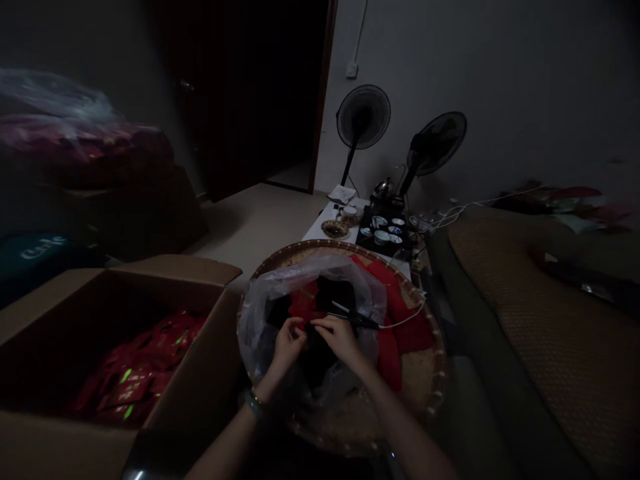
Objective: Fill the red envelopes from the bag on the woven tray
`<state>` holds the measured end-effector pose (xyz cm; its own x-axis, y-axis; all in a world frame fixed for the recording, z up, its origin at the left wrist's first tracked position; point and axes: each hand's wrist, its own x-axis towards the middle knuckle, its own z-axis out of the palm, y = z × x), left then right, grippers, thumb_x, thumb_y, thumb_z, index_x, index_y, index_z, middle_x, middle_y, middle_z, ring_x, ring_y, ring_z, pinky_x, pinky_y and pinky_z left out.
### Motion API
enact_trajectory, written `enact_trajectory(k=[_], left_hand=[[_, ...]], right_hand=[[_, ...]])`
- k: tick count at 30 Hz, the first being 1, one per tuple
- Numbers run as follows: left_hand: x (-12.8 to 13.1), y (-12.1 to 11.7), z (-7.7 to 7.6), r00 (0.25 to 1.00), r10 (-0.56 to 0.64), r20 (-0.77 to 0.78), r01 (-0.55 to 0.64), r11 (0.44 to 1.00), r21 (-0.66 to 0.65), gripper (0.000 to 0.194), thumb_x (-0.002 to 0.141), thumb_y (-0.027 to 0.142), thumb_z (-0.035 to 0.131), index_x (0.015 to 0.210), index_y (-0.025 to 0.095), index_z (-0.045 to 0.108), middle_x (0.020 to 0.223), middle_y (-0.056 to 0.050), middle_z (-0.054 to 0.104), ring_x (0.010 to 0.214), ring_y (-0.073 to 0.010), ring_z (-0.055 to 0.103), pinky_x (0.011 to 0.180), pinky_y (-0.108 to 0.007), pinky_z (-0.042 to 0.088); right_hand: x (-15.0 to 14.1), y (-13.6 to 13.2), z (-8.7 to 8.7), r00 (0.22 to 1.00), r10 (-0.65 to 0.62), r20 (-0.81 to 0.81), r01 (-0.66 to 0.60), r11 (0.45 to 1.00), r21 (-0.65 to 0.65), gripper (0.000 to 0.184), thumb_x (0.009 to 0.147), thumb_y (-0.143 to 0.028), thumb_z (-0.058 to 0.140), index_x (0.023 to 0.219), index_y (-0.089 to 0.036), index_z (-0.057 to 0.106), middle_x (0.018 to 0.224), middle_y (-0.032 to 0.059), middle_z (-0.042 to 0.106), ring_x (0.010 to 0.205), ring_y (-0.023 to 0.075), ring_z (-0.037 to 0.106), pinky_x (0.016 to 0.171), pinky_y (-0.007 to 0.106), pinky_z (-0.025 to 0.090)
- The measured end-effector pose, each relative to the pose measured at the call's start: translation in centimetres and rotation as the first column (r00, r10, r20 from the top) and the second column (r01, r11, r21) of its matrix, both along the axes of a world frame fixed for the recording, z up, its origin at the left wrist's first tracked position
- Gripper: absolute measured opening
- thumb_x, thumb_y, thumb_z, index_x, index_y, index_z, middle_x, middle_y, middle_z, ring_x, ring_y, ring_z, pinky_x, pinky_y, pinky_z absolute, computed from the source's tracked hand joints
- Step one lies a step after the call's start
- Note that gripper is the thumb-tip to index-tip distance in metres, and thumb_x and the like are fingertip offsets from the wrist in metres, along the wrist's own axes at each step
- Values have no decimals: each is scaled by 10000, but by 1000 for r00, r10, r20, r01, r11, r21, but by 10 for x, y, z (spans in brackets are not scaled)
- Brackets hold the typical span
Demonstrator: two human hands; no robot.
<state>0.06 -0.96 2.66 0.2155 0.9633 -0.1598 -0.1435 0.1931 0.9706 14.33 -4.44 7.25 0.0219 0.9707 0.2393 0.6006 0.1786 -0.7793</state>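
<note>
Dim feed, but I make out both hands working close together over a wide round tray of woven bamboo with a bound rim [440, 360]. The left hand [290, 341] has thumb and forefinger curled to a pinch; the right hand [339, 337] reaches in from the other side, fingertips almost meeting them. Whatever sits between is too dark and small for me, so I can't tell if either grips anything. Just beyond the fingertips, inside the tray, lie a small red piece [303, 303] and soft-looking matte black material [340, 293] on a crinkled, see-through plastic bag [257, 310], probably spread to keep the pieces together. I'd guess the fingers meet this close for fine control. A slim black pen-shaped tool [367, 322] lies just beside the right hand, its white cord [407, 320] trailing right, likely parked there for easy reach. Flat red sheets [415, 333], felt-like to my eye, cover the tray's right side. Left of the tray, an open brown cardboard box [193, 363] holds shiny red packets with green marks [130, 387], presumably close by for handy access.
</note>
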Motion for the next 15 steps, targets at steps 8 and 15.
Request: enact_trajectory(k=[8, 15], left_hand=[[-2, 0, 0, 999, -13, 48, 13, 1000, 8, 348, 533, 168, 554, 872, 159, 478, 476, 106, 472, 376, -57, 450, 404, -170, 390], [-4, -1, 4, 998, 31, 52, -30, 999, -29, 352, 523, 174, 572, 863, 160, 483, 474, 106, 466, 369, -59, 452, 379, -168, 402]], right_hand=[[-6, 2, -9, 999, -40, -18, 40, 999, 27, 169, 795, -272, 557, 853, -231, 710, 763, 36, 673, 701, 157, 611, 652, 258, 450], [5, 5, -15, 942, -199, -270, 195, 980, -42, 294, 809, -373, 469, 876, -184, 686, 777, 50, 637, 529, 118, 543, 429, 219, 408]])
